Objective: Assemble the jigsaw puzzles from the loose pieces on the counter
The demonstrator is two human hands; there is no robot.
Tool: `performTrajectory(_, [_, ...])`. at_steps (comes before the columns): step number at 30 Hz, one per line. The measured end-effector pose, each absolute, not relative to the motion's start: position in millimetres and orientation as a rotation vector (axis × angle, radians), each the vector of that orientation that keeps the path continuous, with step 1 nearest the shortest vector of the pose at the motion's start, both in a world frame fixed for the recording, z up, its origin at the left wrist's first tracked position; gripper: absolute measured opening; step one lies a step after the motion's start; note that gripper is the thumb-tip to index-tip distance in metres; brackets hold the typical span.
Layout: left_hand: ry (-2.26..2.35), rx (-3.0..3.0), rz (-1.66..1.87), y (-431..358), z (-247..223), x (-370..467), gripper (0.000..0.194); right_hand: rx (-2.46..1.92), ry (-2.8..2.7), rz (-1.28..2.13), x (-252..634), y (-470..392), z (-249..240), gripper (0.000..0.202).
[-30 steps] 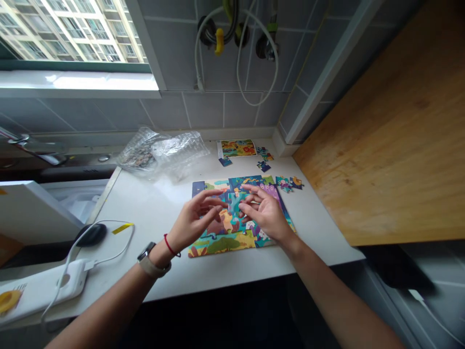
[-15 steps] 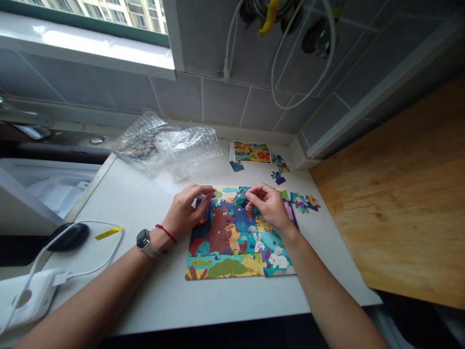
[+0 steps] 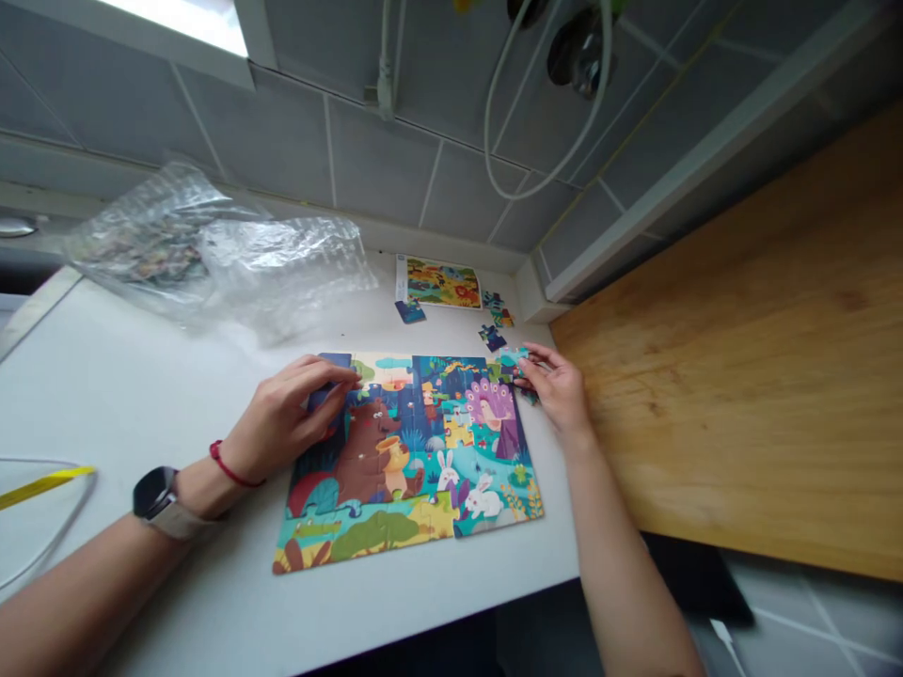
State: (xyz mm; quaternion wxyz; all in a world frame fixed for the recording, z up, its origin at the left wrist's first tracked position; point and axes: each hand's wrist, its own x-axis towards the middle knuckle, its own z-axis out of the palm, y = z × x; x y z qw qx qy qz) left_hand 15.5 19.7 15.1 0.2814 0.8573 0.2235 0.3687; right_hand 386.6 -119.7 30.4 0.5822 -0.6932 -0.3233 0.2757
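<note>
A jigsaw puzzle lies on the white counter, showing a brown bear, white rabbits and a purple peacock. My right hand pinches a light-blue puzzle piece between thumb and fingers at the puzzle's upper right corner. Under and behind that hand, other loose pieces are partly hidden. My left hand rests over the puzzle's upper left edge, its fingers bent and the thumb apart from them, with nothing visible in it.
Behind the puzzle lies a picture card, with loose pieces beside it and one dark-blue piece at its front. A clear plastic bag with pieces inside sits at the back left. A wooden panel borders the right.
My right hand has carried the light-blue piece from above the puzzle's top middle to its upper right corner. My left hand stays at the upper left. The view has shifted right.
</note>
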Motion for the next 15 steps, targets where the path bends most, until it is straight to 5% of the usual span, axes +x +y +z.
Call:
performTrajectory(10, [0.600,2.330,0.973,20.3,12.7,15.6,0.012,-1.604,-1.091,1.084,348.9,-135.1,40.5,0.032])
performTrajectory(15, [0.597,2.331,0.977,20.1,13.6,16.3,0.012,-1.661,-1.466,0.911,318.6,-134.7,37.7,0.018])
